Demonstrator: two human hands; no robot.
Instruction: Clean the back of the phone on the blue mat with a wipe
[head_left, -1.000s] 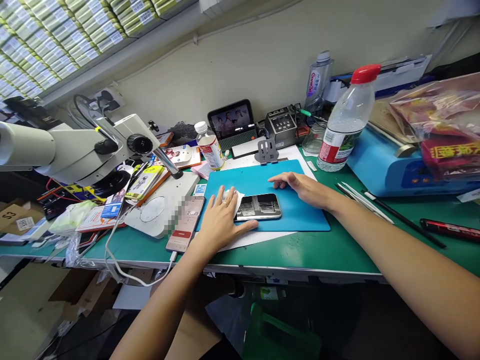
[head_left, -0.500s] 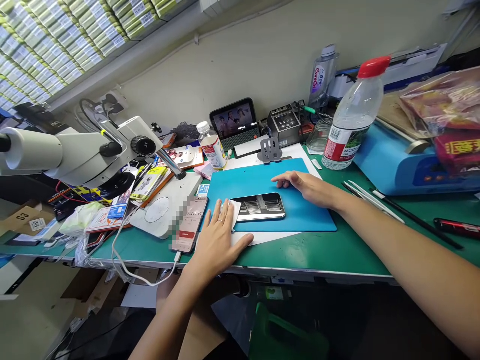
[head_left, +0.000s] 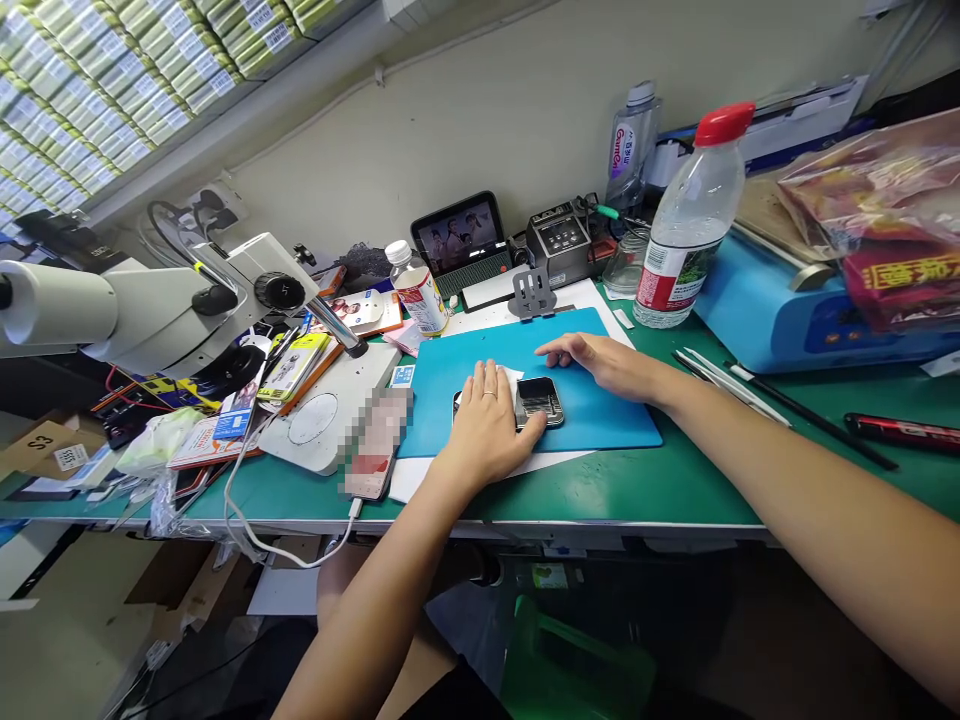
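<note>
The left hand (head_left: pixel 487 420) lies palm down across a smartphone (head_left: pixel 541 402), fingers extended and close together, thumb spread to the right over the phone's near edge. The hand is flat, not closed round anything; a white wipe (head_left: pixel 515 379) shows beneath the fingers, its edge projecting beyond them. How firmly it is pressed cannot be told.

The smartphone lies dark face up on a blue mat (head_left: pixel 615 425), its right end exposed and its middle covered by the hand. The right hand (head_left: pixel 596 362) is above the mat's right portion, just beyond the phone and apart from it, fingers loosely bent, with nothing visible in its grasp. Whether it touches the mat is unclear.

Left of the mat, a second phone (head_left: pixel 381 430), partly blurred, is connected to a white cable (head_left: pixel 262 563), beside the pale base of a microscope (head_left: pixel 161 310). A red-capped bottle (head_left: pixel 679 245) stands upright beyond the right hand. At the rear, a tablet (head_left: pixel 459 238) displays a picture of people.
</note>
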